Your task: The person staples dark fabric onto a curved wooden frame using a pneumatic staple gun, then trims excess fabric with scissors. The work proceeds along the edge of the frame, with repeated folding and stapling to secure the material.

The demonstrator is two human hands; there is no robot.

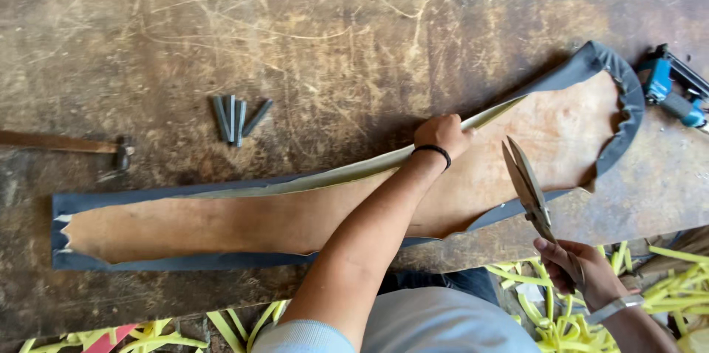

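My left hand (442, 134) is curled into a loose fist on the far edge of the long curved board (295, 216), fingers folded over the pale strip (347, 170) that runs along that edge, pinching it against the wood. A black band sits on that wrist. The board lies across the middle of the bench (332, 35), running from near the left edge up toward the right corner, and dark fabric (620, 94) wraps its rim, with ragged flaps at the left end and around the right tip.

My right hand (583, 272) is off the near edge of the bench at the right, fingers wrapped tight around the handles of a pair of shears (528, 187). The blades are nearly together and point up over the near side of the board, just right of my left wrist; I cannot tell whether they touch it.

A hammer (74, 146) lies by the left edge, a few grey staple strips (238, 118) sit beyond the board, and a blue staple gun (676, 87) rests at the right edge. Yellow foam strips (665, 294) litter the floor below the near edge.
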